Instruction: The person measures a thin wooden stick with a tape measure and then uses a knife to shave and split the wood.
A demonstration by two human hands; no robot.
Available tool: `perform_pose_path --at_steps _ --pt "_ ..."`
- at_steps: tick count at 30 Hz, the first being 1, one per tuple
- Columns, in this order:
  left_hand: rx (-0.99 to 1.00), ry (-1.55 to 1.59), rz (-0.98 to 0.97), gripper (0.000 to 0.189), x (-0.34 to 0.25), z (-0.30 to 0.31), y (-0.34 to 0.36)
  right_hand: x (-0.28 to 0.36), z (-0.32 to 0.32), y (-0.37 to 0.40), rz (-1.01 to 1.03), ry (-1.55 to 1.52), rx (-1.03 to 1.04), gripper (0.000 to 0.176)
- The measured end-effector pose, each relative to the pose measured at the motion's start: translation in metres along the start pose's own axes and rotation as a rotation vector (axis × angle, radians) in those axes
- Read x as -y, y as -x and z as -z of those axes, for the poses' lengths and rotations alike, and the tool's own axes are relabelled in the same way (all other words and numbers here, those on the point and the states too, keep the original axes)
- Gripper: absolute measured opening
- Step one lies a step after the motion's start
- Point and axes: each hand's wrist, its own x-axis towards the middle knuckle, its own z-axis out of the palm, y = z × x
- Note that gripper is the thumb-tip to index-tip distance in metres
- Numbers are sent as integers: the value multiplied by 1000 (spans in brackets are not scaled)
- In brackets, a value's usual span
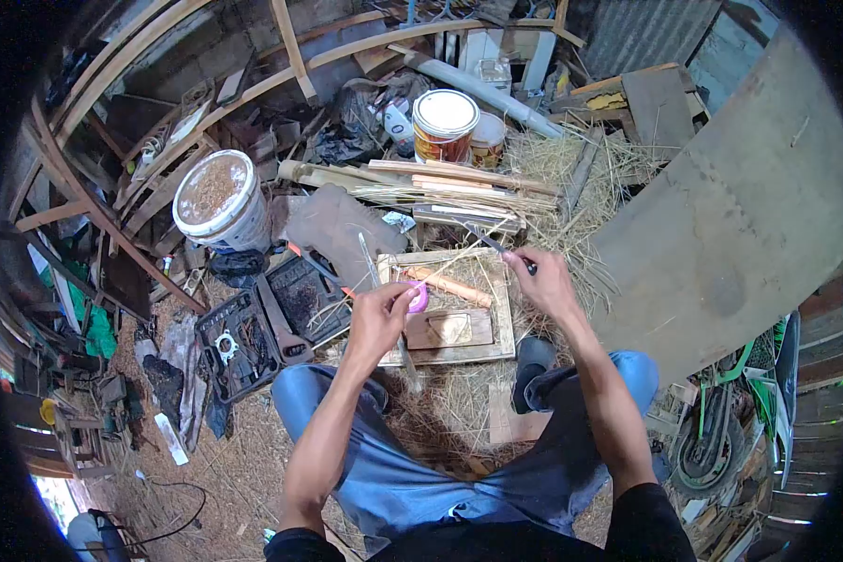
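Note:
My right hand (541,281) is closed around the dark handle of a knife (485,238), whose narrow blade points up and to the left. My left hand (380,323) is closed in a pinch, with a thin straw-coloured strip (448,265) running from its fingertips toward the knife blade. Right behind those fingertips is a pink ring-shaped roll (418,298), partly hidden. Below both hands lies a wooden frame (504,323) on the ground. Inside it are an orange-brown stick (450,286) and a wooden block (448,330) with a paler top piece.
An opened tool case (239,342) with a handsaw (279,323) lies to the left. Beyond stand a bucket of shavings (215,201) and a lidded paint bucket (445,126). Wood strips (464,183) and straw (571,178) lie ahead; a large board (721,197) leans at the right.

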Motion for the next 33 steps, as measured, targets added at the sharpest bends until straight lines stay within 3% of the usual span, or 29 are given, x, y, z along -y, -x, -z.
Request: perform_pose_path --at_steps 4,5,7,9,12,14,15,17,20,25,28,30,33 --pt "-31 3 18 17 4 7 3 -22 -9 -1 -64 -58 -224 34" --pt "-62 54 41 17 9 11 4 -30 0 -4 -67 -60 -228 34" --pt "-95 23 69 16 22 21 5 -41 19 -11 -264 7 -278 37" --pt "-139 1 96 16 24 26 1 -35 16 -7 -268 6 -236 38" --pt "-162 -208 -16 16 10 21 -10 -7 -14 2 119 -19 -369 31" --pt "-140 -194 -3 17 5 12 -14 20 -18 14 107 -165 -108 23" --pt "-116 -178 6 17 3 8 -16 30 -24 19 106 -168 -110 23" --pt "-134 -191 -104 16 7 -3 -18 41 -32 23 135 -96 122 22" --pt "-114 -82 -176 16 7 -10 -20 27 -47 20 241 -160 3 23" --pt "9 -13 17 18 7 -7 -18 14 -34 12 146 -194 140 24" --pt "-25 -34 43 19 5 -3 -15 2 -26 7 248 -90 38 26" --pt "-52 15 63 19 23 10 -12 -13 -1 -4 -124 -130 -81 34" --pt "-70 -51 103 18 30 31 -6 -22 18 -6 -169 -29 -200 34"
